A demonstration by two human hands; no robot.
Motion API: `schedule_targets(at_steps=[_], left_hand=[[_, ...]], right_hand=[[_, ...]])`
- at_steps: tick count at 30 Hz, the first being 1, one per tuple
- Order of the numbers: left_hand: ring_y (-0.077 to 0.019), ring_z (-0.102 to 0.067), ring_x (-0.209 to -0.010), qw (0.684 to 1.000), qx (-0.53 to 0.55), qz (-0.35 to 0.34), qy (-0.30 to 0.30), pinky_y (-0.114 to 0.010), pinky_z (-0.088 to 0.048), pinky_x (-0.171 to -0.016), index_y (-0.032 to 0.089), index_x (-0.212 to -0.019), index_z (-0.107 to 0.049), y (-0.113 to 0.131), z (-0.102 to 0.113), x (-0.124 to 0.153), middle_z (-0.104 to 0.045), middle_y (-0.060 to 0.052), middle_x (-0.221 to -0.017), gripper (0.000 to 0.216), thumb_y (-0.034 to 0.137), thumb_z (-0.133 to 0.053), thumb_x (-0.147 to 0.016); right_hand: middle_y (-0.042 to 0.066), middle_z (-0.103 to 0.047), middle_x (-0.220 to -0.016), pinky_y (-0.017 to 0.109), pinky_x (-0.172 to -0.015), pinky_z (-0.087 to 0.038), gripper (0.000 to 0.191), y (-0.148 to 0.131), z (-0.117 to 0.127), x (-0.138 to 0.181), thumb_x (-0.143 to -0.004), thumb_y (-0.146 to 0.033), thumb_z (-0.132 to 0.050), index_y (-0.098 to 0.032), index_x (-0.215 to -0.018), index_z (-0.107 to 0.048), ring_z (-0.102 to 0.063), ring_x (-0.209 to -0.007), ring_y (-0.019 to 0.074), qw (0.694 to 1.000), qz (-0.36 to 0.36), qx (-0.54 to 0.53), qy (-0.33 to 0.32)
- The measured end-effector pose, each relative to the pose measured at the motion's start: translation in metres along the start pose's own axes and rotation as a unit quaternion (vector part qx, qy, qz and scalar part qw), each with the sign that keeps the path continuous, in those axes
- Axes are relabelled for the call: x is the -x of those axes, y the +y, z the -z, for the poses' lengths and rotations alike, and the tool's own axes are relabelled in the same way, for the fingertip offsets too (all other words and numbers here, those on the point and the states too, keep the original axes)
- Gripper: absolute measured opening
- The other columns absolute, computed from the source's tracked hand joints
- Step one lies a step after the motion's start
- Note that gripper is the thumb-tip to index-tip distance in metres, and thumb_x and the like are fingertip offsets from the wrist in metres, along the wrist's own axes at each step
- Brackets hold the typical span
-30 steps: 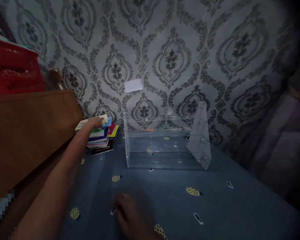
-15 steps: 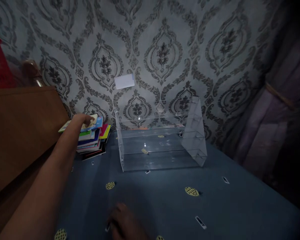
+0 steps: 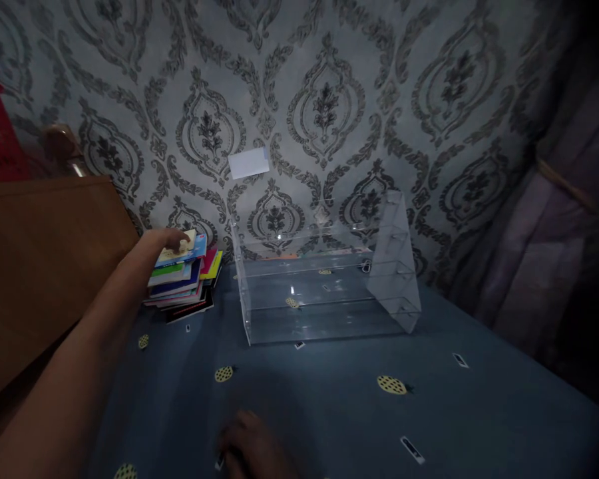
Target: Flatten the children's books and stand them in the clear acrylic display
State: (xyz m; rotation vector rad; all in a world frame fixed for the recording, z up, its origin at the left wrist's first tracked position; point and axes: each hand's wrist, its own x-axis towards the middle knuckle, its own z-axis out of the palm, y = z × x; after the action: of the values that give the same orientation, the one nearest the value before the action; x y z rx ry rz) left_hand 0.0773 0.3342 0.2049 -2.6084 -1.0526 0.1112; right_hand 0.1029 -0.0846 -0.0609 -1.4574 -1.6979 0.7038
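My left hand [image 3: 172,239] reaches to the top of a stack of books [image 3: 182,283] at the left. Its visible fingers lie on the pale cover of the top book [image 3: 194,247], which has a blue edge; the remaining fingers are hidden. Low in the view, my right hand [image 3: 252,442] hovers or rests over the blue tablecloth, blurred and dim. Its fingers are loosely bent, the thumb is apart from them, and nothing shows in its grasp. A clear acrylic tiered rack [image 3: 394,266] stands on the table between the books and the curtain, bare of items.
A wooden cabinet [image 3: 44,253] borders the table on the left, with a red basket [image 3: 0,133] on top. Patterned wallpaper [image 3: 324,106] rises behind, bearing a white card [image 3: 248,163]. A tied curtain [image 3: 554,226] hangs right of the blue tablecloth [image 3: 339,412].
The top book's end that stuck out leftward past my left arm no longer shows there. My left hand stays on the stack. The view has shifted slightly; my right hand is nearly unmoved.
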Motion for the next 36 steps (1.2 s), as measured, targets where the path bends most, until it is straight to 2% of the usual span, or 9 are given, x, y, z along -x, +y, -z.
schedule_targets(at_steps=[5, 10, 15, 20, 24, 29, 33, 35, 36], left_hand=[[-0.0305, -0.065, -0.114, 0.997, -0.06, -0.005, -0.048, -0.033, -0.048, -0.095, 0.022, -0.12, -0.072, 0.008, 0.002, 0.004, -0.071, -0.013, -0.123, 0.051, 0.011, -0.071, -0.071], [-0.0301, -0.067, -0.108, 0.995, -0.085, 0.017, -0.057, -0.031, -0.049, -0.09, 0.015, -0.117, -0.071, 0.017, -0.006, 0.011, -0.072, -0.017, -0.117, 0.042, 0.018, -0.067, -0.076], [-0.0318, -0.067, -0.109, 0.994, -0.091, 0.064, -0.011, -0.034, -0.05, -0.088, 0.009, -0.118, -0.068, 0.018, -0.018, 0.035, -0.07, -0.022, -0.119, 0.037, 0.023, -0.055, -0.086], [-0.0322, -0.065, -0.111, 0.991, -0.074, 0.094, 0.054, -0.037, -0.048, -0.091, 0.007, -0.124, -0.061, 0.024, -0.025, 0.079, -0.068, -0.024, -0.119, 0.038, 0.018, -0.041, -0.093], [-0.0301, -0.065, -0.114, 0.99, -0.049, 0.1, 0.085, -0.036, -0.049, -0.092, 0.012, -0.133, -0.056, 0.032, -0.023, 0.122, -0.068, -0.019, -0.125, 0.043, 0.014, -0.034, -0.097], [-0.0271, -0.056, -0.131, 0.99, 0.003, 0.072, 0.121, -0.036, -0.049, -0.101, 0.023, -0.149, -0.045, 0.049, -0.035, 0.196, -0.054, -0.009, -0.149, 0.051, 0.017, -0.031, -0.1], [-0.0232, -0.039, -0.146, 0.975, 0.105, -0.042, 0.193, -0.04, -0.035, -0.12, 0.026, -0.149, -0.048, 0.069, -0.068, 0.283, -0.049, -0.003, -0.154, 0.052, 0.019, -0.029, -0.101], [-0.0209, -0.034, -0.149, 0.968, 0.146, -0.105, 0.173, -0.041, -0.031, -0.122, 0.031, -0.15, -0.045, 0.078, -0.086, 0.329, -0.044, 0.001, -0.158, 0.054, 0.02, -0.028, -0.101], [-0.0206, -0.033, -0.15, 0.969, 0.162, -0.114, 0.151, -0.041, -0.031, -0.122, 0.032, -0.151, -0.044, 0.082, -0.093, 0.349, -0.04, 0.001, -0.16, 0.055, 0.02, -0.027, -0.101]], right_hand=[[0.006, -0.066, -0.097, 0.028, -0.083, -0.048, 0.03, -0.011, 0.012, 0.007, -0.075, -0.005, -0.052, -0.022, -0.093, -0.069, -0.061, -0.092, 0.0182, 0.999, 0.036, -0.026, 0.019], [0.006, -0.066, -0.095, 0.028, -0.083, -0.049, 0.029, -0.02, 0.019, 0.009, -0.075, -0.004, -0.051, -0.02, -0.092, -0.068, -0.062, -0.092, 0.0185, 0.999, 0.031, -0.023, 0.015], [0.006, -0.065, -0.098, 0.029, -0.087, -0.048, 0.028, -0.016, 0.016, 0.011, -0.079, -0.004, -0.049, -0.02, -0.096, -0.066, -0.061, -0.096, 0.0189, 0.998, 0.049, -0.042, 0.027], [0.007, -0.064, -0.1, 0.032, -0.089, -0.048, 0.025, -0.012, 0.014, 0.013, -0.085, -0.006, -0.049, -0.02, -0.098, -0.064, -0.059, -0.097, 0.0194, 0.994, 0.081, -0.045, 0.053], [0.006, -0.064, -0.096, 0.03, -0.085, -0.048, 0.022, -0.02, 0.02, 0.015, -0.087, -0.006, -0.047, -0.019, -0.095, -0.064, -0.06, -0.093, 0.0181, 0.993, 0.08, -0.06, 0.061], [0.006, -0.066, -0.096, 0.032, -0.086, -0.051, 0.018, -0.026, 0.023, 0.013, -0.092, -0.018, -0.049, -0.02, -0.096, -0.066, -0.063, -0.093, 0.0194, 0.991, 0.062, -0.081, 0.087], [0.008, -0.069, -0.099, 0.036, -0.086, -0.052, 0.027, -0.027, 0.036, 0.013, -0.093, -0.034, -0.048, -0.019, -0.101, -0.069, -0.065, -0.096, 0.0232, 0.97, 0.005, -0.128, 0.207], [0.01, -0.07, -0.106, 0.037, -0.088, -0.051, 0.034, -0.025, 0.05, 0.016, -0.092, -0.042, -0.048, -0.018, -0.106, -0.069, -0.064, -0.101, 0.0251, 0.948, -0.041, -0.149, 0.28], [0.011, -0.071, -0.108, 0.038, -0.09, -0.051, 0.037, -0.024, 0.057, 0.018, -0.09, -0.044, -0.049, -0.018, -0.106, -0.069, -0.064, -0.102, 0.026, 0.936, -0.057, -0.156, 0.311]])
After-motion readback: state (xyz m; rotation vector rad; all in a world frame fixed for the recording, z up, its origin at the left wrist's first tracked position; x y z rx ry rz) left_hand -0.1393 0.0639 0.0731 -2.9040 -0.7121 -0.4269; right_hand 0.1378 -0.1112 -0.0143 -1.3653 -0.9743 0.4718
